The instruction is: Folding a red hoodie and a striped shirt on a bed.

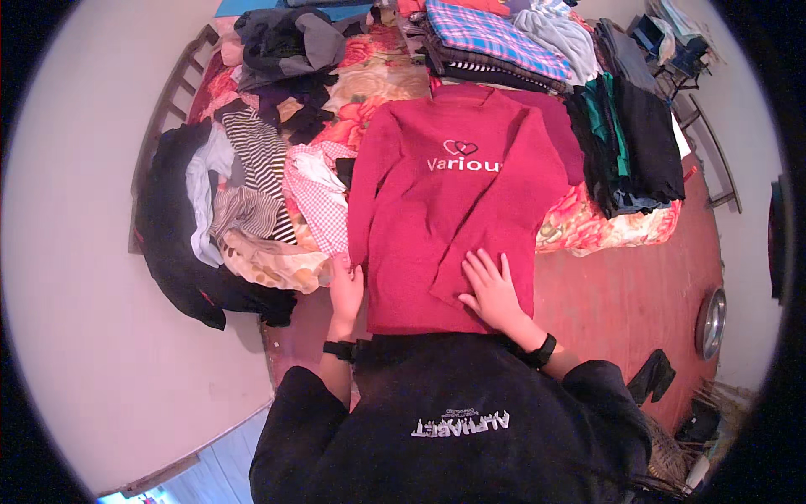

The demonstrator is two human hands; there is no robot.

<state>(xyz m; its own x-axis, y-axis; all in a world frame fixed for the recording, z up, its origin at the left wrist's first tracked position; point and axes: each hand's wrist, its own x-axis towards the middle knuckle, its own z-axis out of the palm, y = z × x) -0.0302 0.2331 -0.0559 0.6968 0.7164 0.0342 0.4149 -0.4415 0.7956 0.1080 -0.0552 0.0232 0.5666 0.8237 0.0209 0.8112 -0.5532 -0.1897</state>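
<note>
Red sweater (403,260) bears white lettering (464,165); right grip (495,301) spread flat, empty; left grip (345,291) unclear.

Bed (604,233), floral sheet: striped garment (256,143) heaped near left edge by the slatted frame (157,118), gray-black bundle (290,50) toward far left corner. Plaid cloth (495,42) tops a folded stack toward far edge; black-and-green pile (655,143) at near right corner. Red floor (621,302) off that corner: round metal dish (714,323), crumpled black cloth (653,375).
</note>
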